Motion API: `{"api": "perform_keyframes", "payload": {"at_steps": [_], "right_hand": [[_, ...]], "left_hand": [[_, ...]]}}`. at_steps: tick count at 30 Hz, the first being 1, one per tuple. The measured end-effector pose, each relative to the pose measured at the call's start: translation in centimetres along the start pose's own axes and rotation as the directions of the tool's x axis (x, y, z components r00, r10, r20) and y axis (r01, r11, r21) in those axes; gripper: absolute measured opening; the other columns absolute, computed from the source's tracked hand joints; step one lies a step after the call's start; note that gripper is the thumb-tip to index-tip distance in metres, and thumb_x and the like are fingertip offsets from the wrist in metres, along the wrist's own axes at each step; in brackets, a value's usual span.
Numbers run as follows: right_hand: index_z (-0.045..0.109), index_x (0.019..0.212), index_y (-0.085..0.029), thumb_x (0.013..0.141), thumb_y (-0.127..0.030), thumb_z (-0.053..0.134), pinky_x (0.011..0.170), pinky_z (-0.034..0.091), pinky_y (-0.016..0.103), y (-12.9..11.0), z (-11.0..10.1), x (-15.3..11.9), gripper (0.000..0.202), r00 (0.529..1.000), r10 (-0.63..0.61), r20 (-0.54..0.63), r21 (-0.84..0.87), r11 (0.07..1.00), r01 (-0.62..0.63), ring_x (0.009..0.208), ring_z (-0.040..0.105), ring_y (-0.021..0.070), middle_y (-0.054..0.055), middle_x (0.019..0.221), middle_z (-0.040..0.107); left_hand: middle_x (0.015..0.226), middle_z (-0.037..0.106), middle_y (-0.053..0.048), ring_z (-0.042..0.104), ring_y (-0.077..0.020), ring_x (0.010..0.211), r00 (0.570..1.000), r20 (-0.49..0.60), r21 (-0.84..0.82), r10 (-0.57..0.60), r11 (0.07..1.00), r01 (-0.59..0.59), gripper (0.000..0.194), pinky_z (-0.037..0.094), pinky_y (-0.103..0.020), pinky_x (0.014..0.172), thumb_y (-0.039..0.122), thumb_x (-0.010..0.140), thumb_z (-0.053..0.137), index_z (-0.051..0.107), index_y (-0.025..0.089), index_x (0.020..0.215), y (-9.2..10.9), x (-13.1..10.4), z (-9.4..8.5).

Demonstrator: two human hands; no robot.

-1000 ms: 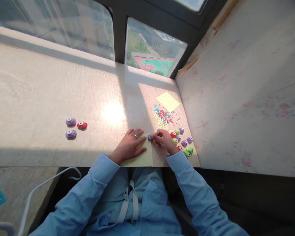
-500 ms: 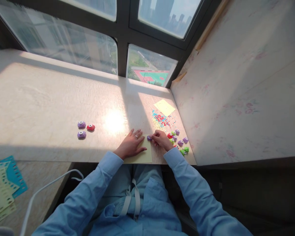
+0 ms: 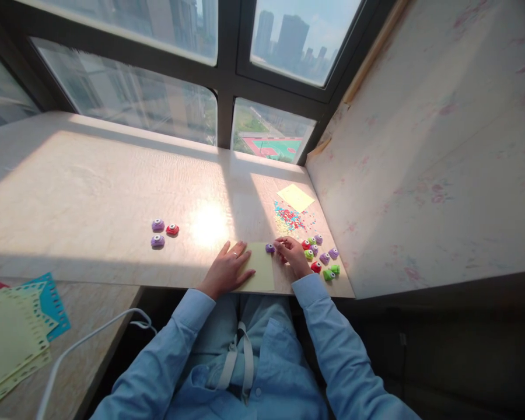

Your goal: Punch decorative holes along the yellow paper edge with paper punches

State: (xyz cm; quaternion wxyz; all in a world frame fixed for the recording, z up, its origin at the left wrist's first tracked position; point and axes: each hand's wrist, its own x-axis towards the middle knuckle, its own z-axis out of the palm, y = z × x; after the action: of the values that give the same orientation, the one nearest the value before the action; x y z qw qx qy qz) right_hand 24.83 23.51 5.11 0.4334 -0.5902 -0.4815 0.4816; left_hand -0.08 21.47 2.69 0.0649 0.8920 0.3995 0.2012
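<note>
A pale yellow sheet of paper (image 3: 260,271) lies at the front edge of the wooden sill. My left hand (image 3: 228,269) rests flat on its left part, fingers spread. At the sheet's upper right corner sits a small purple paper punch (image 3: 269,248) with an eye-like round top. My right hand (image 3: 289,255) is at the punch's right side, its bent fingertips closed against it. Just right of that hand stand several more punches, among them a red one (image 3: 316,267), a green one (image 3: 329,275) and a purple one (image 3: 333,253).
Red, blue and yellow paper bits (image 3: 289,219) lie beyond my right hand, beside a small yellow sheet (image 3: 296,198). Three punches (image 3: 158,240) stand to the left. Punched sheets (image 3: 13,338) and a white cable (image 3: 87,335) are at the lower left. A wall (image 3: 420,192) bounds the right side.
My left hand has slid left across the paper, uncovering more of it. My right fingertips have shifted slightly right, showing more of the purple punch. The whole view has tilted up slightly.
</note>
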Motion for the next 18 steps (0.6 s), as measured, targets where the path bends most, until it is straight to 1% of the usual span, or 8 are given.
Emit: {"api": "perform_keyframes", "payload": {"at_steps": [2, 3, 4, 6, 8, 9, 14, 18], "right_hand": [[0.067, 0.114, -0.015, 0.072, -0.057, 0.076, 0.042, 0.037, 0.022, 0.4, -0.1, -0.1, 0.060, 0.999, -0.040, 0.009, -0.028, 0.999, 0.041, 0.046, 0.044, 0.0091, -0.006, 0.060, 0.055], [0.067, 0.119, -0.016, 0.072, -0.056, 0.077, 0.045, 0.038, 0.023, 0.6, -0.1, 0.0, 0.063, 0.998, -0.061, 0.023, -0.063, 0.996, 0.062, 0.048, 0.044, 0.0095, -0.007, 0.060, 0.054], [0.069, 0.119, -0.016, 0.070, -0.054, 0.079, 0.049, 0.041, 0.024, 0.8, -0.1, 0.0, 0.063, 0.996, -0.084, 0.039, -0.104, 0.991, 0.087, 0.051, 0.046, 0.0102, -0.006, 0.062, 0.055], [0.075, 0.108, -0.016, 0.069, -0.051, 0.080, 0.062, 0.047, 0.028, 1.1, -0.2, 0.2, 0.052, 0.989, -0.142, 0.047, -0.179, 0.973, 0.148, 0.062, 0.053, 0.0130, -0.002, 0.071, 0.061], [0.077, 0.098, -0.018, 0.073, -0.050, 0.076, 0.072, 0.049, 0.031, 1.3, -0.2, 0.2, 0.041, 0.978, -0.208, 0.021, -0.235, 0.950, 0.207, 0.073, 0.057, 0.0165, 0.002, 0.081, 0.066], [0.078, 0.096, -0.019, 0.075, -0.050, 0.074, 0.074, 0.049, 0.032, 1.4, -0.2, 0.2, 0.037, 0.971, -0.239, 0.002, -0.261, 0.937, 0.231, 0.075, 0.058, 0.0177, 0.003, 0.083, 0.066], [0.077, 0.097, -0.021, 0.084, -0.046, 0.064, 0.077, 0.048, 0.036, 1.8, 0.1, -0.2, 0.031, 0.923, -0.366, -0.122, -0.392, 0.872, 0.293, 0.075, 0.056, 0.0206, 0.003, 0.077, 0.061], [0.074, 0.097, -0.020, 0.087, -0.045, 0.060, 0.084, 0.049, 0.039, 2.3, 0.3, -0.3, 0.030, 0.887, -0.410, -0.212, -0.425, 0.856, 0.294, 0.084, 0.058, 0.0236, 0.007, 0.087, 0.065]], "left_hand": [[0.144, 0.054, -0.024, 0.049, -0.0345, 0.138, 1.000, -0.006, -0.008, -0.004, 1.000, 0.004, 0.053, 0.035, -0.059, 0.117, 0.050, 0.097, 0.052, 0.058, 0.012, 0.134, 0.0, 0.1, -0.1], [0.144, 0.054, -0.024, 0.049, -0.0348, 0.138, 1.000, -0.005, -0.010, -0.002, 1.000, 0.002, 0.053, 0.035, -0.059, 0.117, 0.049, 0.097, 0.053, 0.058, 0.011, 0.135, 0.1, 0.1, -0.1], [0.144, 0.054, -0.024, 0.049, -0.0351, 0.138, 1.000, -0.002, -0.010, 0.001, 1.000, -0.001, 0.053, 0.035, -0.059, 0.117, 0.048, 0.097, 0.053, 0.058, 0.010, 0.135, 0.1, 0.1, -0.1], [0.144, 0.054, -0.024, 0.049, -0.0356, 0.138, 1.000, 0.001, -0.007, 0.007, 1.000, -0.007, 0.054, 0.035, -0.059, 0.117, 0.048, 0.097, 0.054, 0.058, 0.010, 0.134, 0.1, 0.1, -0.2], [0.143, 0.054, -0.024, 0.049, -0.0357, 0.137, 1.000, 0.000, 0.000, 0.008, 1.000, -0.008, 0.054, 0.035, -0.059, 0.116, 0.049, 0.097, 0.053, 0.058, 0.010, 0.134, 0.0, 0.1, -0.2], [0.143, 0.055, -0.024, 0.050, -0.0358, 0.137, 1.000, 0.000, 0.006, 0.007, 1.000, -0.007, 0.054, 0.035, -0.059, 0.116, 0.049, 0.097, 0.053, 0.058, 0.010, 0.134, 0.0, 0.1, -0.2], [0.144, 0.054, -0.024, 0.051, -0.0349, 0.136, 1.000, -0.001, 0.027, -0.001, 1.000, 0.001, 0.053, 0.035, -0.057, 0.116, 0.050, 0.098, 0.051, 0.059, 0.011, 0.133, 0.1, 0.0, -0.1], [0.144, 0.054, -0.023, 0.050, -0.0345, 0.136, 1.000, -0.004, 0.024, -0.004, 1.000, 0.004, 0.053, 0.035, -0.057, 0.116, 0.051, 0.098, 0.051, 0.058, 0.012, 0.133, 0.1, 0.0, -0.1]]}}
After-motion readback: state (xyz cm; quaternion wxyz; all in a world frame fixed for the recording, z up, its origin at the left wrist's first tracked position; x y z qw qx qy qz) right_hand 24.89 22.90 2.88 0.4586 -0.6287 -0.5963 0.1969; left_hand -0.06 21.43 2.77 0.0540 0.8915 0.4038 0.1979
